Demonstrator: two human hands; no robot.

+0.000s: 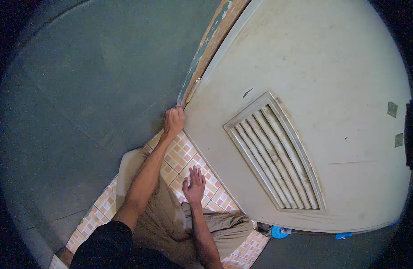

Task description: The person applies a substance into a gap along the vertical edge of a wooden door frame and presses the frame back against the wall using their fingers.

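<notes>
The left hand (pixel 174 120) is positioned at the lower end of the worn door frame (pixel 199 67), adjacent to the lower corner of the pale door (pixel 341 67). Its fingers are curled inward; whether they pinch an object cannot be determined. The right hand (pixel 195 184) is extended over the patterned tile floor (pixel 177 154), fingers slightly spread; contact with the tiles cannot be confirmed. The door carries a louvered vent (pixel 276 158). A blue item (pixel 280 232) is located beside the door's lower edge.
</notes>
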